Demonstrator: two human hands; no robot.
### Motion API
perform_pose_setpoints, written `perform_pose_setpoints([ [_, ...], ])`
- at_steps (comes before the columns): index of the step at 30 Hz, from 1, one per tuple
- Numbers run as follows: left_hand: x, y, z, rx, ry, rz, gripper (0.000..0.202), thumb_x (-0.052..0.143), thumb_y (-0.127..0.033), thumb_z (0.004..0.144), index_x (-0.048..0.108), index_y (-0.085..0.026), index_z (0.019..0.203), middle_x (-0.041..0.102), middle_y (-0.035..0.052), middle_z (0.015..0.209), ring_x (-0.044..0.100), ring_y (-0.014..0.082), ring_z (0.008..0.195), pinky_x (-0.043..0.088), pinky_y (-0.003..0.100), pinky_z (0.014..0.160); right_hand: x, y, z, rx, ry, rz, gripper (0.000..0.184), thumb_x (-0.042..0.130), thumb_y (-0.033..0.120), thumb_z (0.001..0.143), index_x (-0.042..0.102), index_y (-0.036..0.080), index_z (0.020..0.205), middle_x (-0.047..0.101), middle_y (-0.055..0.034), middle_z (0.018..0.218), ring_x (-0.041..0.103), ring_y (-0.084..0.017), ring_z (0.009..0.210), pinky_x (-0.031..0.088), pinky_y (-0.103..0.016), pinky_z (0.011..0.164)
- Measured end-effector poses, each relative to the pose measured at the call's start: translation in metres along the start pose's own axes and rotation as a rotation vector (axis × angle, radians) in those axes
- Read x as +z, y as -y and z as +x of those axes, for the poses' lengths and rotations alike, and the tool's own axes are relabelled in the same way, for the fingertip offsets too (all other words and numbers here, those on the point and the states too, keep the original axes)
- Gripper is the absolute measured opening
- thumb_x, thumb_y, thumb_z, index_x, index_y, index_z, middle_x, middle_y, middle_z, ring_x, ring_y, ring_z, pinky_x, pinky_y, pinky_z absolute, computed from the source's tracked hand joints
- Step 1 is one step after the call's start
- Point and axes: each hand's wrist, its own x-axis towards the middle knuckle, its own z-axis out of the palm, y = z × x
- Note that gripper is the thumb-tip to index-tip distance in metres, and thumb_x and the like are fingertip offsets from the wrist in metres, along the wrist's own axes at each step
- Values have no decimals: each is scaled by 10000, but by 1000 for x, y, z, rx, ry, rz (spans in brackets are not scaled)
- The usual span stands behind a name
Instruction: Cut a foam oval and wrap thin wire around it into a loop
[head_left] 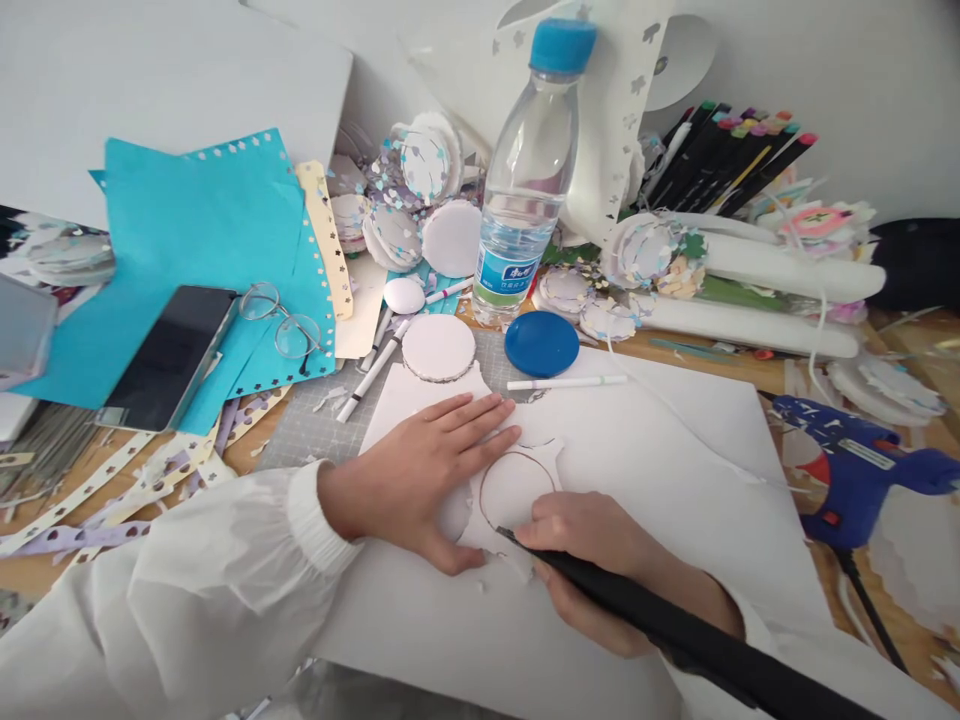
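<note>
My left hand (420, 470) lies flat with fingers stretched out, pressing down a white foam sheet (660, 470). A circle outline (517, 490) is drawn on the sheet just right of those fingers. My right hand (600, 560) is closed around a long black tool (675, 625), its tip touching the circle's lower edge. A cut white disc (439, 347) lies just beyond the sheet. Both arms wear white sleeves.
A water bottle (525, 180) and blue lid (541, 343) stand behind the sheet, with a white pen (566, 382). A phone (169, 355) and glasses (281, 320) rest on teal paper (195, 220) at left. A blue glue gun (862, 470) lies right; markers (735, 150) behind.
</note>
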Motion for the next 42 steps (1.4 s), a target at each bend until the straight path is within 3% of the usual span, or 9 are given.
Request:
perform_pose_setpoints([
  [7,-1,0,0,-6,31,39,1078,599,-698,639,265,-111,1480,203,207,1568,206,350,1453,167,511,1188,-1,2,-1,-122,-29,-107,219,460,98,775,548,217,936,492,4,661,425,-167,563,285,-292,500],
  [10,-1,0,0,-5,22,29,1077,611,-685,639,256,-117,1483,215,199,1568,214,354,1450,168,520,1188,1,0,-2,-126,-39,-127,213,467,85,758,545,224,899,466,17,647,404,-159,546,268,-291,490],
  [13,0,0,0,1,0,11,1078,612,-685,645,242,-125,1488,237,195,1563,226,368,1443,171,536,1185,1,-1,-2,-76,-94,-6,151,491,104,736,515,235,807,487,25,627,439,-153,534,320,-285,500],
  [20,-8,-2,-1,1,-8,16,1105,582,-760,631,273,-121,1478,268,216,1548,318,397,1394,213,557,1144,-12,-3,-1,116,-279,228,105,476,143,858,505,236,897,596,11,723,559,-145,590,413,-247,526],
  [24,-17,-5,-2,-4,18,91,935,548,-688,726,346,-131,1450,357,213,1508,402,391,1319,283,548,1073,-16,-3,0,181,-309,335,86,513,167,859,520,227,921,556,30,684,509,-125,530,388,-241,497],
  [28,-18,-6,0,-10,-7,121,785,504,-658,809,434,-144,1398,516,186,1352,509,346,1150,373,480,984,-6,11,1,272,-367,381,90,521,187,884,485,240,946,514,58,643,472,-111,493,364,-227,476],
  [34,-12,-5,0,-19,-29,141,778,461,-696,829,501,-102,1329,578,184,1170,530,314,999,429,451,880,15,31,6,336,-428,373,69,513,203,871,454,237,882,460,72,624,390,-94,473,299,-214,448],
  [42,-11,-5,0,-18,-44,142,757,458,-693,836,517,-102,1305,587,168,1101,528,293,948,437,436,839,19,26,6,319,-402,228,89,497,183,850,433,240,872,421,91,596,375,-80,454,304,-196,440],
])
